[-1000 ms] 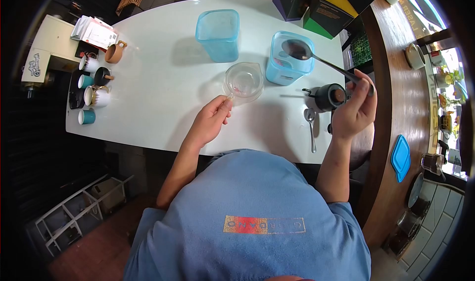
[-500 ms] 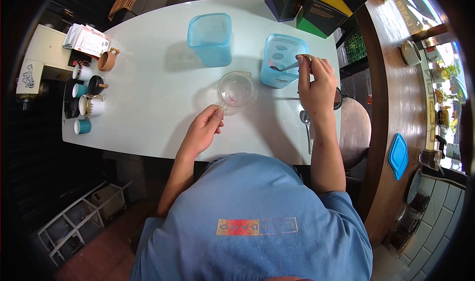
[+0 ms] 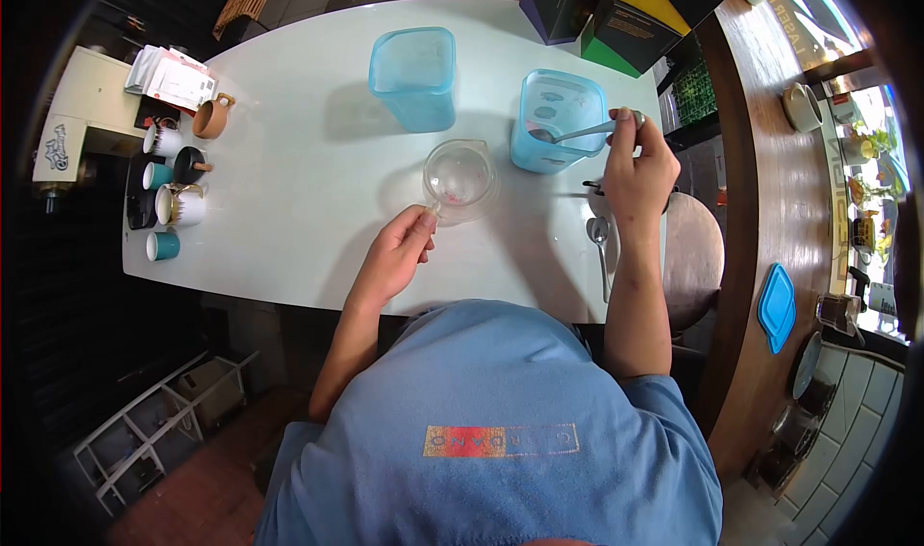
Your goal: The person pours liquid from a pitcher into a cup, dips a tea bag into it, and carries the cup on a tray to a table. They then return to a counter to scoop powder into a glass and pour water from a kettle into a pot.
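Note:
My left hand is closed on the handle of a clear glass measuring jug, which stands on the white table. A little pinkish stuff lies at the jug's bottom. In my right hand a metal spoon is pinched by its handle, its bowl over the opening of a light blue plastic container. Whether the spoon carries anything is too small to tell. A second blue container stands farther back, left of the first. Another spoon lies on the table near my right forearm.
Several cups, among them a brown mug and a teal cup, line the left edge. Dark boxes stand at the back right. A blue lid lies on the wooden counter at right, beside a round stool.
My right hand has drawn back to the right with the spoon, whose bowl now shows higher at the container's opening. My left hand and the jug stay put.

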Motion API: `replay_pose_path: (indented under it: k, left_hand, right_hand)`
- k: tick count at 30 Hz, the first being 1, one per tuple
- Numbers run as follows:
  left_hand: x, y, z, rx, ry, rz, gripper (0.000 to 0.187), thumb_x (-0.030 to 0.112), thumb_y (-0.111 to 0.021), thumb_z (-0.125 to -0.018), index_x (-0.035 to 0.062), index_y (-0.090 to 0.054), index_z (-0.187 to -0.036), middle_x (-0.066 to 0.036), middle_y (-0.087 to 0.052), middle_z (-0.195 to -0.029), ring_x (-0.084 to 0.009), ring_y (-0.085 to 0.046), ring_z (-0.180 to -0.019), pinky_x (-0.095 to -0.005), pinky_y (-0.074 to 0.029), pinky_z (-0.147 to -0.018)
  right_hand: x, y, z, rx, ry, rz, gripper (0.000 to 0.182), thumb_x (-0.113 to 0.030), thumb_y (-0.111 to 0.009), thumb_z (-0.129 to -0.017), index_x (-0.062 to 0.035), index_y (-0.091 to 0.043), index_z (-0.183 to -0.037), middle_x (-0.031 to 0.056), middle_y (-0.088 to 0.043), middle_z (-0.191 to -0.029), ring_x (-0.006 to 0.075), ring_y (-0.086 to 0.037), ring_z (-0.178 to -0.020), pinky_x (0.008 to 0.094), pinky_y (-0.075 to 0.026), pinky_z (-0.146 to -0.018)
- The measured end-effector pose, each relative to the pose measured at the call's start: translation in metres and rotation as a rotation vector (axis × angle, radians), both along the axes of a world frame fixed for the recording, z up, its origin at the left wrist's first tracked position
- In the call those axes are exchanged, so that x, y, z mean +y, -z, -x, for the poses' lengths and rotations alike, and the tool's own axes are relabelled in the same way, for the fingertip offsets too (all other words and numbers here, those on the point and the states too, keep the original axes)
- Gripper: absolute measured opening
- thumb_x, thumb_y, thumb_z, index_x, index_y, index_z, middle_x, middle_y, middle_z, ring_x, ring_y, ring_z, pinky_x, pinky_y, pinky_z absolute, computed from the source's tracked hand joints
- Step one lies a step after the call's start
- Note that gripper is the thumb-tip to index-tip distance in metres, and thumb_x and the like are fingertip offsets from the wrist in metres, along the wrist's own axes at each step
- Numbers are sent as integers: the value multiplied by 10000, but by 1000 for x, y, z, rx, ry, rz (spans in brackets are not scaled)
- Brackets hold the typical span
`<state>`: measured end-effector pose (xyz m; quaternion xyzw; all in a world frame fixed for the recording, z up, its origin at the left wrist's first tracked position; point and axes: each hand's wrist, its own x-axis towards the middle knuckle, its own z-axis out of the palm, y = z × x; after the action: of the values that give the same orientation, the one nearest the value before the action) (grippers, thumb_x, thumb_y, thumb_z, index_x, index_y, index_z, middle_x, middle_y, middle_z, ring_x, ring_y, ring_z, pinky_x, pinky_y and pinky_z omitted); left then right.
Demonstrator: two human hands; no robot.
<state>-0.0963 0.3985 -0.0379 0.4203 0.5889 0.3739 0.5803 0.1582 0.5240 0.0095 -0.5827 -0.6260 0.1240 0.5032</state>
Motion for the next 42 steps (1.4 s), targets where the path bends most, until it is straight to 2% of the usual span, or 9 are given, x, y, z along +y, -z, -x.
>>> replay_pose_path:
  k: [3, 8, 19, 28, 30, 31, 35, 37, 42]
  left_hand:
    - [0, 2, 1, 1, 9, -1, 285, 295, -450, -994, 44, -540, -893, 14, -474, -724, -72, -448, -668, -222, -409, -612]
    - [2, -4, -1, 6, 4, 5, 286, 297, -448, -994, 49, -538, -883, 16, -472, -728, -68, -448, -666, -218, -408, -606]
    - [8, -6, -5, -34, 44, 31, 269, 290, -447, -991, 56, -547, -906, 17, -474, -742, -62, -437, -656, -207, -399, -601]
    - [6, -9, -7, 1, 63, 41, 289, 322, -458, -985, 55, -559, -938, 24, -465, -752, -61, -435, -666, -211, -403, -615]
    - [5, -12, -9, 4, 38, -4, 258, 303, -436, -994, 93, -529, -877, 32, -481, -715, -45, -419, -628, -190, -382, -591]
    - [4, -12, -8, 4, 38, 1, 258, 303, -436, -994, 93, -529, -877, 32, -481, -715, -45, -419, -628, -190, -382, -591]
    - [1, -6, -6, -23, 50, -17, 266, 312, -449, -992, 80, -539, -899, 28, -486, -736, -50, -432, -658, -194, -396, -622]
    - [-1, -3, -5, -35, 57, -38, 270, 315, -452, -991, 75, -544, -909, 25, -489, -747, -53, -438, -670, -196, -402, -635]
    - [-7, 1, -3, -32, 94, -36, 276, 312, -460, -990, 59, -561, -951, 11, -496, -786, -65, -454, -714, -214, -419, -672]
  right_hand:
    - [-1, -7, -3, 129, 93, 51, 208, -148, -542, -911, 11, -676, -892, 91, -648, -673, 124, -611, -618, 266, -470, -599]
    - [-1, -13, -20, 274, 147, -25, 246, -179, -528, -936, 12, -677, -890, 4, -589, -633, 42, -530, -603, 206, -420, -585]
    - [-39, -53, -21, 570, 124, -113, 269, -213, -520, -963, 16, -659, -936, -4, -560, -675, 20, -473, -613, 155, -330, -472]
    - [-72, 3, -6, 442, -177, -245, 248, -138, -440, -978, 49, -602, -965, 29, -564, -661, 102, -513, -625, 218, -403, -610]
    - [-72, 7, -11, 45, -412, -548, 232, -119, -413, -978, 42, -579, -960, 61, -576, -693, 141, -510, -621, 261, -409, -614]
    - [-74, 10, -12, 47, -412, -543, 232, -119, -413, -978, 42, -579, -960, 61, -576, -693, 141, -510, -621, 261, -409, -614]
    - [-77, 16, -12, 329, -309, -556, 239, -142, -417, -984, 41, -570, -981, 89, -578, -752, 133, -499, -644, 271, -400, -607]
    - [-73, 3, -12, 730, -6, -441, 268, -181, -437, -988, 54, -567, -1006, 72, -569, -740, 104, -501, -657, 226, -395, -611]
    - [-59, -12, -17, 518, 109, -412, 282, -183, -447, -992, 62, -577, -1041, 52, -577, -768, 70, -523, -688, 175, -415, -628]
